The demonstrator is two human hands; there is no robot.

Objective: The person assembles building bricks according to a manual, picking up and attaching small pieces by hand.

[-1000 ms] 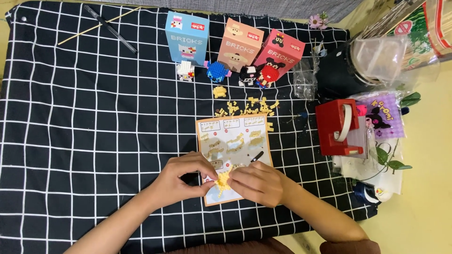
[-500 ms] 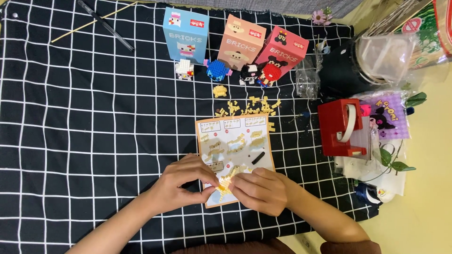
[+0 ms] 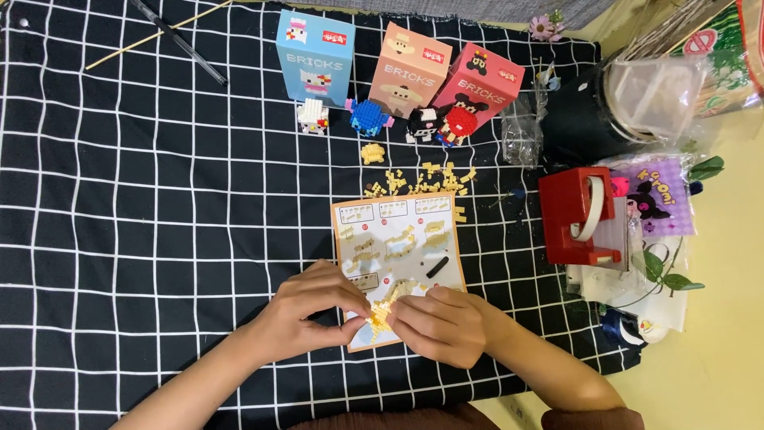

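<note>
Over the instruction sheet [image 3: 395,239], left hand [image 3: 306,310] and right hand [image 3: 438,325] pinch a part-built yellow brick model [image 3: 379,316], with loose yellow bricks [image 3: 422,181] unused at twelve o'clock.

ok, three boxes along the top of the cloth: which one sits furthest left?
The blue box. It stands left of the peach box and the pink box, with a small white figure right in front of it.

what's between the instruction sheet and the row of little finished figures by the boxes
In the head view, loose yellow bricks lie scattered on the checked cloth between the instruction sheet and the finished figures.
</note>
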